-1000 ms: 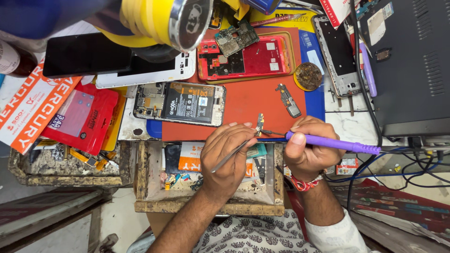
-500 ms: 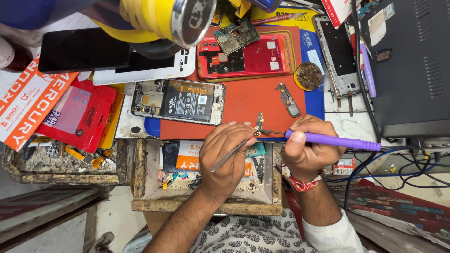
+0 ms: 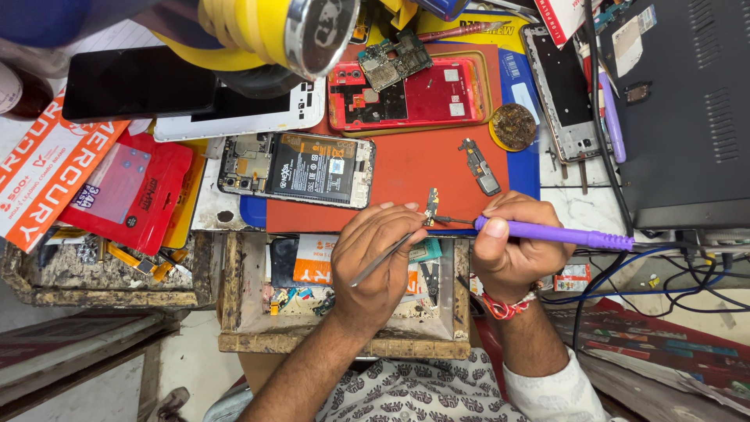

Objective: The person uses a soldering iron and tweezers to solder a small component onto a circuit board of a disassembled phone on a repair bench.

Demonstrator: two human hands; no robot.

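My left hand grips metal tweezers that pinch a small circuit part at the near edge of the orange work mat. My right hand holds a purple-handled soldering iron, its tip touching that small part from the right. An opened phone with a black battery lies just left of my left hand on the mat. A red phone frame with a loose circuit board lies further back.
A black power unit stands at the right with blue and black cables trailing below it. A brass tip-cleaning pad, a small metal bracket, a silver phone frame, black tablets, red packets and open wooden drawers surround the mat. A yellow lamp hangs overhead.
Both hands have stayed in place on the small part; only the camera view has shifted slightly.
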